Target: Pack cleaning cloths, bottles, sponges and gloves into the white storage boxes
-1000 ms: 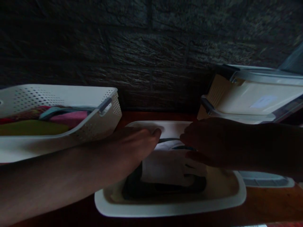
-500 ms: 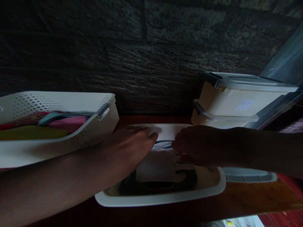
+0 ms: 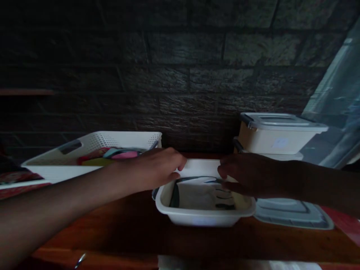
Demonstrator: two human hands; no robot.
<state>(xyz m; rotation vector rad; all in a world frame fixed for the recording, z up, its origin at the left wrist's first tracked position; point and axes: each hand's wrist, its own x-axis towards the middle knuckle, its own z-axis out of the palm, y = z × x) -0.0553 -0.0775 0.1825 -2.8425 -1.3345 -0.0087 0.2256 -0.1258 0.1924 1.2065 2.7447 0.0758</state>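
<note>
A small white plastic bin [image 3: 205, 213] stands in front of me. Inside it lies what looks like a white work glove [image 3: 197, 195] with dark edging, its finger shapes toward the right. My left hand [image 3: 161, 167] hovers over the bin's left side, thumb and index finger apart with nothing between them. Over the right side is my right hand [image 3: 244, 172], in deep shadow, its thumb and fingers parted near the rim. Whether either hand touches the rim is unclear.
To the left stands a white perforated basket [image 3: 59, 172] of coloured cloths. At right are two stacked lidded boxes [image 3: 270, 140], and a loose grey lid [image 3: 295, 213] lies on the wooden surface [image 3: 118, 225]. A dark brick wall [image 3: 174, 82] rises behind.
My hands have come up and away from the glove, which now lies flatter in the bin. The view has shifted back, showing more of the basket and the wooden surface.
</note>
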